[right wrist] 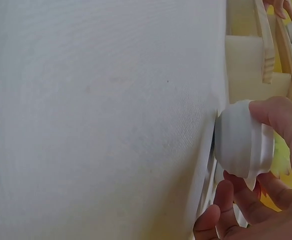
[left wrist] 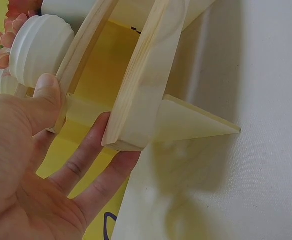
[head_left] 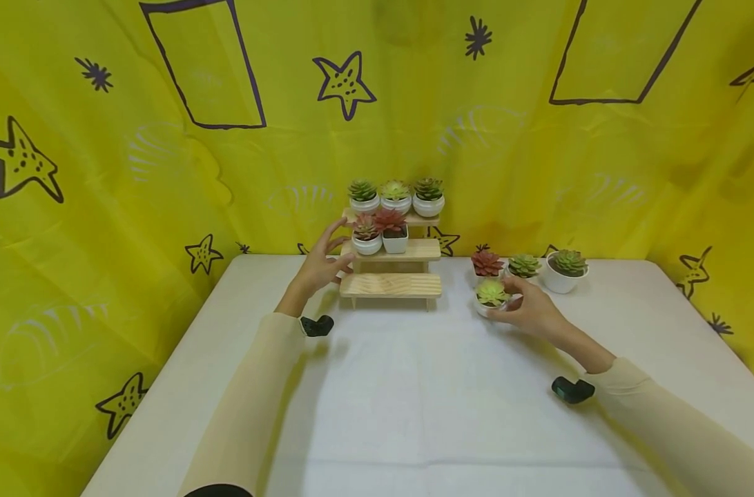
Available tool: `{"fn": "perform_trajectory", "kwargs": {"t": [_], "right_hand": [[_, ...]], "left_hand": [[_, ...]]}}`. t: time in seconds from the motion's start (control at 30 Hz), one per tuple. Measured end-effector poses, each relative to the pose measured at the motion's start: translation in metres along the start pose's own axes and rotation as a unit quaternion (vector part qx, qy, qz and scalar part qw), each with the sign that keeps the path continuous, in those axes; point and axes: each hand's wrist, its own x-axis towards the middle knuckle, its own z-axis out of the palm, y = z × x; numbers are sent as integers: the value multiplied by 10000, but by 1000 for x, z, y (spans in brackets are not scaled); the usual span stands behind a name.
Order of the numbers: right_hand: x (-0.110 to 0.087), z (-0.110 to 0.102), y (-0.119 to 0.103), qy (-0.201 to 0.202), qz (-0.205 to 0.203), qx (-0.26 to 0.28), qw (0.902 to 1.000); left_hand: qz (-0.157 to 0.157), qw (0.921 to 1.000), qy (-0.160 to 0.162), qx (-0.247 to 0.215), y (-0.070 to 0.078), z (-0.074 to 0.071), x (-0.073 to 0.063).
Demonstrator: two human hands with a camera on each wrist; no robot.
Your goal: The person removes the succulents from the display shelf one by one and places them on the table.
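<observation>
In my right hand (head_left: 531, 308) is a small artificial succulent (head_left: 491, 293) with yellow-green leaves; thumb and fingers pinch its round white pot (right wrist: 238, 140), close over the table. My left hand (head_left: 320, 266) is at the left end of a three-step wooden stand (head_left: 391, 284). Its thumb lies at the end of the middle step beside a white pot (left wrist: 40, 50), and spread fingertips touch the end of the lower step (left wrist: 128, 117). Two reddish succulents, one of them this deeper red one (head_left: 390, 222), stand on the middle step. Three green ones, including a pale one (head_left: 395, 192), line the top step.
Behind my right hand stand a red succulent (head_left: 487, 265), a green one (head_left: 524, 266) and a larger green one (head_left: 565, 270) in white pots. A white cloth (head_left: 377, 400) covers the table. A yellow patterned curtain (head_left: 402, 83) hangs right behind it.
</observation>
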Motion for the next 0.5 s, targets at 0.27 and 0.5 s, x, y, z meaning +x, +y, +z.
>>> {"fn": "perform_trajectory", "kwargs": {"t": [0.27, 0.5], "right_hand": [[-1, -2, 4, -89, 62, 137, 9998], [-2, -3, 5, -91, 41, 152, 9998]], "left_hand": [[-29, 10000, 13, 48, 0, 0, 0], [-34, 10000, 28, 44, 1, 1, 0]]}}
